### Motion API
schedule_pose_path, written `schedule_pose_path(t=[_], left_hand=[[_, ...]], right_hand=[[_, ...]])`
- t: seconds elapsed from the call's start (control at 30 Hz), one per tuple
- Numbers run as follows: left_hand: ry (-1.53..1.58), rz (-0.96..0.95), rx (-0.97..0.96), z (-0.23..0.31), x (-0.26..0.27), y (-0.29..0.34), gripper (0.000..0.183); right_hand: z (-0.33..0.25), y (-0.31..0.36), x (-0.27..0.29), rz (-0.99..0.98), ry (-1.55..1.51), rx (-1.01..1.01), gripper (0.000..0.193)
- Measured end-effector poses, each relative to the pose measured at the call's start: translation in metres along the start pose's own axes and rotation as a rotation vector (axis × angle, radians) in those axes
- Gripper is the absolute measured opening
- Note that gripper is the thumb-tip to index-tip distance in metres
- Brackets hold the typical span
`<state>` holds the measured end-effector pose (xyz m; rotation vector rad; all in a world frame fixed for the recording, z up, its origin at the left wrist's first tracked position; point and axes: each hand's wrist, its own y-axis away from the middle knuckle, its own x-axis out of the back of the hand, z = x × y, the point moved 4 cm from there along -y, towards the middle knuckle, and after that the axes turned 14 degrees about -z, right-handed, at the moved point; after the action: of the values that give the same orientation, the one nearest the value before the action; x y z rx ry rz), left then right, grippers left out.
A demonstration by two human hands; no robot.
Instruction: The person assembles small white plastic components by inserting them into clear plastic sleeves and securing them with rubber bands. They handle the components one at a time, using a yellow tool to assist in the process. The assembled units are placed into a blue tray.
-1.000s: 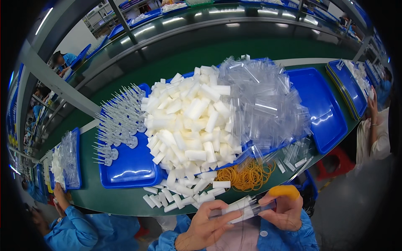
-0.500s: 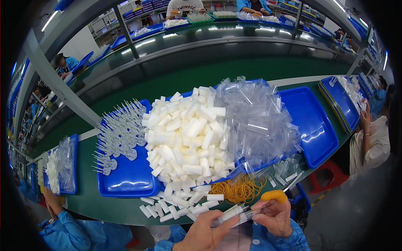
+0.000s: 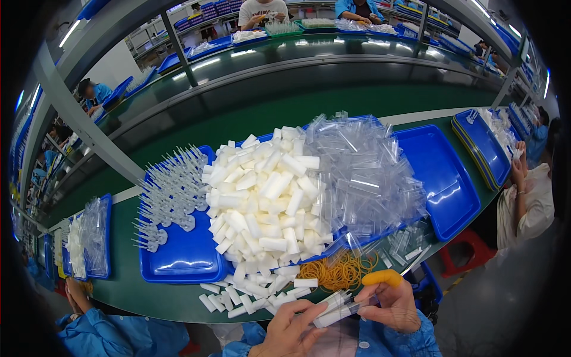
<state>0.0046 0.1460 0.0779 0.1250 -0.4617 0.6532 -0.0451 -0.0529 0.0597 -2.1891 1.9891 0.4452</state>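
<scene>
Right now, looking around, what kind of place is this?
Probably a factory assembly room: a big heap of short white cylinders sits beside a pile of clear plastic tubes, and to the left another person in a blue jacket is at the same long green table.

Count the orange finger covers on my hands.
1: an orange finger cover on the right hand; none shows on the left hand, though some fingers are partly hidden.

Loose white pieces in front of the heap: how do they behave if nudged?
The loose white pieces might roll, given rounded-looking sides. Probably light and slightly squashy: matte, foam-like look. Could bump and jam each other, since they lie crowded at mixed angles.
</scene>
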Motion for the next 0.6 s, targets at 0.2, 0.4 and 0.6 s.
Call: schedule_pose_path(t=[0.2, 0.4, 0.6], left_hand=[[0.047, -0.098, -0.092, -0.002, 0.01, -0.012, 0.043], [1.07, -0.231, 0.315, -0.047, -0.013, -0.007, 0.049], [1.559, -0.456, 0.321, -0.032, -0.022, -0.019, 0.068]], right_hand=[[-0.004, -0.004, 0.0, -0.003, -0.007, 0.087, 0.057], [-0.02, -0.012, -0.003, -0.028, 0.633, 0.085, 0.053], [-0.03, -0.016, -0.028, -0.141, 0.772, 0.257, 0.061]])
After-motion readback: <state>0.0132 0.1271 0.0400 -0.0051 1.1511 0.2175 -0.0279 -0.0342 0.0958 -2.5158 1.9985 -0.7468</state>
